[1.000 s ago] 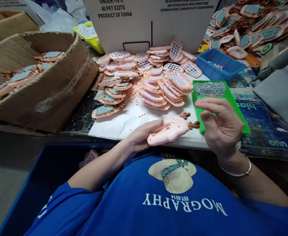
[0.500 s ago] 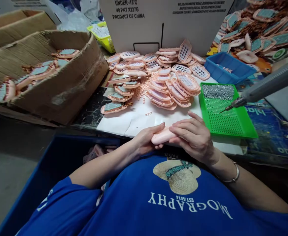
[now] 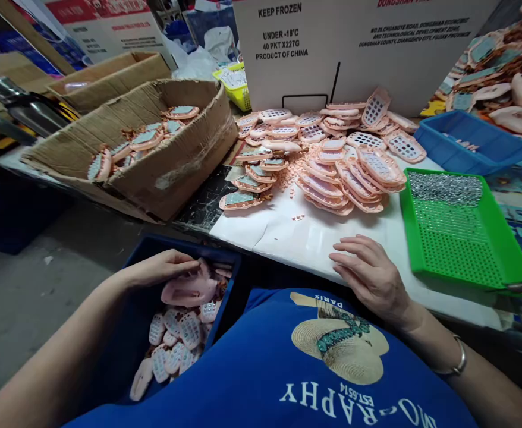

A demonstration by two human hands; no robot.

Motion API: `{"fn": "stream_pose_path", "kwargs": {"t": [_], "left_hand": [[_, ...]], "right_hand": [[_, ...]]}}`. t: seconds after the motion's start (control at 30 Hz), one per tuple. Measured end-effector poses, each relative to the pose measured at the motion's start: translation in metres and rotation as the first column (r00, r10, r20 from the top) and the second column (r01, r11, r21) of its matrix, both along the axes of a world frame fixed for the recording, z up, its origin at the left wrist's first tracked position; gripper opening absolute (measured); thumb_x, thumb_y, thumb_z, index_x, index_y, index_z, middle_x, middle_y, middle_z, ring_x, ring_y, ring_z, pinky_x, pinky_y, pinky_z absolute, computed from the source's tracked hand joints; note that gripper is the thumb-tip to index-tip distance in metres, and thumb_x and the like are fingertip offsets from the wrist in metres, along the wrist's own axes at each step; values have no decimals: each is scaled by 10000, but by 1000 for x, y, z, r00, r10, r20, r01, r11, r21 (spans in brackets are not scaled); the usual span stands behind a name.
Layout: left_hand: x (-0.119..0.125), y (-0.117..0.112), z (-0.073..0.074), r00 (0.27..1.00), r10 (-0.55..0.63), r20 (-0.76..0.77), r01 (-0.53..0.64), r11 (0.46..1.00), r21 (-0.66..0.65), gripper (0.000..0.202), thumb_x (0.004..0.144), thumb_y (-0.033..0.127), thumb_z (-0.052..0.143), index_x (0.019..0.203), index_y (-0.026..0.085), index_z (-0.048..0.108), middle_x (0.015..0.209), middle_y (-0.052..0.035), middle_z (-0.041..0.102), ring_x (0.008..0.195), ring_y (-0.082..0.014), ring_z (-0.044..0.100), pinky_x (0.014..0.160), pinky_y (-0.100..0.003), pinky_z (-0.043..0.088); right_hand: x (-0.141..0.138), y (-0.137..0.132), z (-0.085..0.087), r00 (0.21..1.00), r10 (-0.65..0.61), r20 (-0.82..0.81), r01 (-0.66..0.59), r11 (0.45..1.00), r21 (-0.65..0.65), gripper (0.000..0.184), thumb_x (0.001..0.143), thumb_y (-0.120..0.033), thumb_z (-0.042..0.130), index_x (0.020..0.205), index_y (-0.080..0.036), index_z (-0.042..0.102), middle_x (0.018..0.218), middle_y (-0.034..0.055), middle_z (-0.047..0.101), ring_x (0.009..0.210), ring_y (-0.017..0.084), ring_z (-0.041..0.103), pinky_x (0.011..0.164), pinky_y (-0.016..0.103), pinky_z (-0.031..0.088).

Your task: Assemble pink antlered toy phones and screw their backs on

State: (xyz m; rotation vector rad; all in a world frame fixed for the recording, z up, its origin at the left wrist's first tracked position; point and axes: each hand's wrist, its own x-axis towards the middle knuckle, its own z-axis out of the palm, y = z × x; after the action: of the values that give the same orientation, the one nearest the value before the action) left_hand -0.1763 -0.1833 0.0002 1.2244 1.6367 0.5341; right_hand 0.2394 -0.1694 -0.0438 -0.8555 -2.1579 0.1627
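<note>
Down at the dark blue bin (image 3: 236, 291), my left hand (image 3: 165, 266) has its fingers closed at the upper edge of a pale pink plastic casing (image 3: 188, 292). Part of the grip is hidden behind the fingers. Several pink casings with grey button grids (image 3: 190, 330) lie beneath it in the bin. My right hand (image 3: 372, 276) hovers over the front edge of the white sheet (image 3: 283, 238), empty, fingers stretched out. Beyond it on the bench are stacked pink half shells (image 3: 326, 181) and a few shells with green circuit boards (image 3: 242, 200).
A cardboard box (image 3: 176, 160) of boards in shells stands at the left. At the right sit a green perforated tray (image 3: 459, 261) of screws and a blue basket (image 3: 479, 160). A screwdriver tip (image 3: 517, 288) shows at the right edge. A white carton (image 3: 332, 65) stands behind.
My left hand has gone from the bench front down to the bin with the pink casing. My right hand has let go of it. The view has swung left, and the screwdriver appears lower.
</note>
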Motion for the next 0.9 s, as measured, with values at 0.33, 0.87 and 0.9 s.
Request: {"fn": "stream_pose_path", "kwargs": {"t": [0.33,0.87,0.9], "left_hand": [[43,106,-19,741,-78,-667,588,556,588,500,890,448,597,1281,137,605,1358,-180,610,1300,-294,546,1124,-470,425],[86,43,-12,985,-107,-137,164,834,527,378,948,415,498,1185,159,645,1118,-95,733,1040,-235,672,969,-334,502],[101,40,-11,995,-102,-22,99,853,513,362,946,420,513,1154,160,656,1089,-83,735,1022,-227,668,958,-326,502]], "right_hand": [[-7,3,2,1000,15,25,-15,1000,-15,198,923,-128,628,1085,-226,685,1068,87,722,1027,259,653,906,498,543],[-26,6,12,981,17,-193,-49,985,-163,261,935,-141,605,1170,-230,675,1018,70,734,927,197,711,801,346,614],[-33,7,13,979,8,-205,-46,982,-181,313,941,-163,609,1245,-227,640,1073,83,728,970,205,709,820,350,618]]}}
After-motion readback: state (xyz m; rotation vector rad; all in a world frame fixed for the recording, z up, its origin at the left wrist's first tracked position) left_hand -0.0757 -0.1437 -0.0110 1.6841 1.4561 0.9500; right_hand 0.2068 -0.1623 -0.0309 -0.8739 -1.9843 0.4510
